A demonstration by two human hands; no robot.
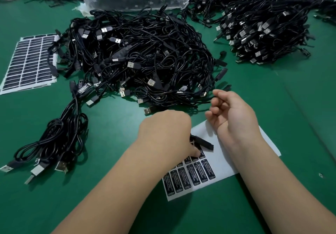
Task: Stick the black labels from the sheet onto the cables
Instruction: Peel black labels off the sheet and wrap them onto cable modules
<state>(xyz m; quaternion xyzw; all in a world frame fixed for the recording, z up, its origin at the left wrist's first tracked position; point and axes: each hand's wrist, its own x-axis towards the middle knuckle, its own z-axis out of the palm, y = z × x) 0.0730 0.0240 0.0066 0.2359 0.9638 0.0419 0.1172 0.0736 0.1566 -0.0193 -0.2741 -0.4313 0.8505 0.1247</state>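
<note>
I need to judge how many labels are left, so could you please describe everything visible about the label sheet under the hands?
The label sheet is a white, glossy-looking backing paper lying flat and skewed on the green table. Its upper part is bare; black labels with white print remain in rows at its lower left. The left hand reaches onto those rows, fingertips hidden. A black controller piece lies on the sheet. The right hand is above its upper edge; contact cannot be told.

Assembly workbench: cable heaps (145, 55), label sheets (29, 61).
</note>
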